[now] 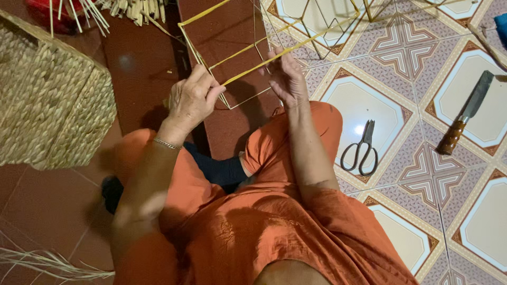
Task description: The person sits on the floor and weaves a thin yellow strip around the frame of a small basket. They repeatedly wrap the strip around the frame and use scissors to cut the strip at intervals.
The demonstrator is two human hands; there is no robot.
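I sit on the floor in orange clothes. My left hand [193,98] and my right hand [285,75] both grip a thin wire frame [248,50] partly wrapped in yellow straw strips. The left hand pinches the frame's near left corner, with a bracelet on that wrist. On the frame's near right side, the right hand's fingers curl round a yellow-wrapped bar. The frame stretches away from me over the floor.
A large woven straw basket [50,100] stands at the left. Scissors [360,150] and a knife with a wooden handle [467,113] lie on the patterned tiles at the right. Loose straw lies at the top left [132,9] and bottom left [47,264].
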